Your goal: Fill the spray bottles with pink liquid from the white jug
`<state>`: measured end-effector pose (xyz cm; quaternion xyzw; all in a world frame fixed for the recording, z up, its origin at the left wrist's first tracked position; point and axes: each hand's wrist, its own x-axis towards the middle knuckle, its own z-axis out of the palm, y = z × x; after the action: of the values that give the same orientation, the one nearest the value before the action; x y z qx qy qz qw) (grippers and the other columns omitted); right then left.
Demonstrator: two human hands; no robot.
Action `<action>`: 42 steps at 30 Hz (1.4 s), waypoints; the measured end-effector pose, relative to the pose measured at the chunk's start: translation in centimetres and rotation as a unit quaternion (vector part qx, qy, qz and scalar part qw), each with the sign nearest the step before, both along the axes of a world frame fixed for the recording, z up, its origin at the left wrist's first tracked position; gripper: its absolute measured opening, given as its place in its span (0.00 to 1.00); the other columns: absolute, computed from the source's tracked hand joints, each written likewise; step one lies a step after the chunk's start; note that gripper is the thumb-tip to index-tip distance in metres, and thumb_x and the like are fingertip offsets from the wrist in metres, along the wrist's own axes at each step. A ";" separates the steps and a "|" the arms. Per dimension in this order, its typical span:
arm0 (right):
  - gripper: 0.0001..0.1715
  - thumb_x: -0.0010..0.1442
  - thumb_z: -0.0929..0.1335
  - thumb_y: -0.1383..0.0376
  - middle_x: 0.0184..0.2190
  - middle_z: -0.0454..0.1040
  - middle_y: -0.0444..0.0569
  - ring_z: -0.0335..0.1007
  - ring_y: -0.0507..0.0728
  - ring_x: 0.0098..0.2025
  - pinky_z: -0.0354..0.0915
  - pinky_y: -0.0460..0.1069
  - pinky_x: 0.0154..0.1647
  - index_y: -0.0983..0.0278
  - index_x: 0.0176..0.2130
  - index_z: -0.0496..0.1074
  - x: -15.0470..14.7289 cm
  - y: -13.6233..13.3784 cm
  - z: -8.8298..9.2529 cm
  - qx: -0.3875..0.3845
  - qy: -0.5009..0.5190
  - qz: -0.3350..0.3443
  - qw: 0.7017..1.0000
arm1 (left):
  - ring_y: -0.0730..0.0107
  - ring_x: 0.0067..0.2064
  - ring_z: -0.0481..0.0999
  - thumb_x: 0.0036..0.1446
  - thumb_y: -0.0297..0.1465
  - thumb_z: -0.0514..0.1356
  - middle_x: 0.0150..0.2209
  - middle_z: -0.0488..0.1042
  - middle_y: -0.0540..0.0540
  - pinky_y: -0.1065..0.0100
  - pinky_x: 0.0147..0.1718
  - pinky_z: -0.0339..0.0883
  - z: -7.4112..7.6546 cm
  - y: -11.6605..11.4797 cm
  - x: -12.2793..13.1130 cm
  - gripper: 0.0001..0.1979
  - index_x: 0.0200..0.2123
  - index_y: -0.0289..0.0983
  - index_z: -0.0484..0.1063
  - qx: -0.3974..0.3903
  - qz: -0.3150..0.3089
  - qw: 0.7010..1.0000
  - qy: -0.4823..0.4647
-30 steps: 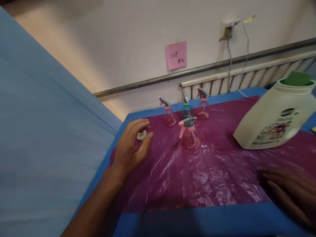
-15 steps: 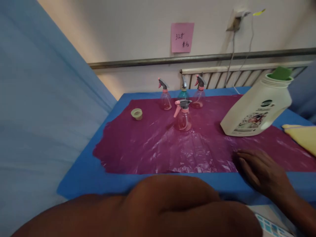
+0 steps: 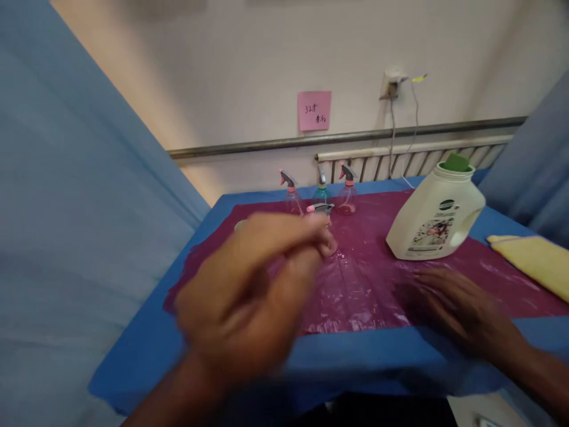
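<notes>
Blurred by motion, my left hand [image 3: 222, 314] is raised in front of the camera with bent fingers and its thumb close to them; whether they hold anything is unclear. It covers most of the front spray bottle [image 3: 320, 208], whose grey and pink trigger head shows above the fingers. My right hand [image 3: 464, 311] is open, fingers stretched out together, low at the front edge of the purple plastic sheet [image 3: 351, 284]. Beyond it stands a cream jug [image 3: 435, 216] with a green piece [image 3: 456, 162] in its mouth. A small pale cup [image 3: 240, 225] is mostly hidden behind my left hand.
Behind stand a pink-topped spray bottle [image 3: 292, 198], a teal one [image 3: 321, 193] and another pink-topped one [image 3: 347, 198]. A yellow cloth [image 3: 528, 258] lies right on the blue-covered table [image 3: 355, 353]. Blue curtain [image 3: 89, 213] hangs left. A cable [image 3: 392, 142] runs down the wall.
My left arm, which crossed the bottom of the view, has swung up and forward; its hand now shows over the table. The view has tilted up. My right hand stays near the sheet's edge.
</notes>
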<state>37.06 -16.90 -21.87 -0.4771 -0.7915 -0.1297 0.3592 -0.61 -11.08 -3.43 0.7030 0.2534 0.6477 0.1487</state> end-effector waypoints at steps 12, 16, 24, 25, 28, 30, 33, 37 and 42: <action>0.13 0.81 0.69 0.59 0.50 0.89 0.54 0.87 0.63 0.47 0.83 0.59 0.53 0.57 0.57 0.81 -11.7 14.6 10.3 0.053 0.208 0.060 0.975 | 0.58 0.56 0.85 0.71 0.36 0.70 0.61 0.82 0.40 0.57 0.56 0.81 -9.0 13.8 1.9 0.28 0.71 0.45 0.76 -0.126 0.082 0.984 0.097; 0.14 0.80 0.68 0.58 0.52 0.88 0.56 0.87 0.65 0.52 0.82 0.62 0.58 0.58 0.59 0.80 -13.7 16.7 4.8 0.010 0.273 0.047 0.961 | 0.54 0.61 0.85 0.73 0.36 0.68 0.63 0.82 0.39 0.55 0.57 0.81 -11.5 13.5 1.9 0.25 0.71 0.45 0.75 -0.136 0.089 0.979 0.126; 0.26 0.79 0.68 0.58 0.67 0.82 0.61 0.81 0.69 0.69 0.76 0.70 0.73 0.59 0.71 0.76 -13.8 17.1 -1.5 -0.074 0.262 0.042 0.961 | 0.48 0.73 0.79 0.71 0.33 0.69 0.73 0.78 0.39 0.42 0.74 0.72 -16.6 14.0 1.2 0.33 0.76 0.48 0.71 -0.231 0.059 0.964 0.115; 0.28 0.79 0.68 0.58 0.70 0.81 0.61 0.79 0.69 0.71 0.75 0.70 0.75 0.59 0.73 0.75 -13.9 17.1 -1.6 -0.082 0.258 0.046 0.961 | 0.46 0.75 0.77 0.70 0.32 0.70 0.75 0.76 0.38 0.39 0.77 0.69 -17.2 14.1 1.0 0.36 0.78 0.48 0.70 -0.246 0.056 0.958 0.133; 0.31 0.79 0.67 0.59 0.72 0.79 0.62 0.78 0.69 0.73 0.74 0.71 0.76 0.60 0.76 0.72 -14.3 17.0 -1.9 -0.101 0.243 0.065 0.962 | 0.42 0.77 0.76 0.68 0.32 0.72 0.76 0.75 0.36 0.35 0.78 0.67 -18.7 14.3 0.8 0.40 0.80 0.47 0.67 -0.280 0.030 0.946 0.161; 0.30 0.80 0.66 0.60 0.71 0.80 0.62 0.79 0.68 0.72 0.75 0.70 0.75 0.60 0.75 0.73 -14.5 17.0 -2.0 -0.103 0.239 0.068 0.963 | 0.42 0.75 0.79 0.69 0.33 0.71 0.75 0.77 0.36 0.36 0.77 0.70 -19.3 14.3 0.8 0.40 0.80 0.47 0.67 -0.280 0.009 0.945 0.166; 0.27 0.79 0.66 0.62 0.67 0.82 0.61 0.81 0.68 0.68 0.77 0.69 0.73 0.60 0.72 0.75 -14.4 17.0 -1.8 -0.089 0.247 0.063 0.963 | 0.44 0.73 0.80 0.72 0.34 0.68 0.73 0.77 0.37 0.38 0.75 0.72 -19.4 14.2 1.1 0.34 0.78 0.47 0.69 -0.256 0.008 0.952 0.169; 0.23 0.79 0.66 0.63 0.62 0.84 0.60 0.83 0.67 0.62 0.79 0.67 0.67 0.60 0.68 0.77 -14.1 17.0 -1.3 -0.076 0.258 0.058 0.961 | 0.46 0.72 0.79 0.77 0.35 0.63 0.72 0.77 0.35 0.39 0.73 0.75 -19.0 13.9 1.4 0.25 0.73 0.44 0.74 -0.229 0.014 0.959 0.166; 0.21 0.78 0.67 0.64 0.57 0.84 0.58 0.84 0.66 0.57 0.81 0.64 0.62 0.59 0.66 0.78 -14.1 16.7 -0.8 -0.078 0.267 0.064 0.959 | 0.49 0.74 0.78 0.79 0.34 0.59 0.74 0.76 0.37 0.41 0.74 0.74 -18.9 13.6 1.3 0.24 0.74 0.46 0.73 -0.251 -0.019 0.957 0.146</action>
<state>22.97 -0.23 -22.64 -0.4698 -0.7034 0.0876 0.5262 0.71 2.56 -22.38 0.7347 0.4131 0.4508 0.2938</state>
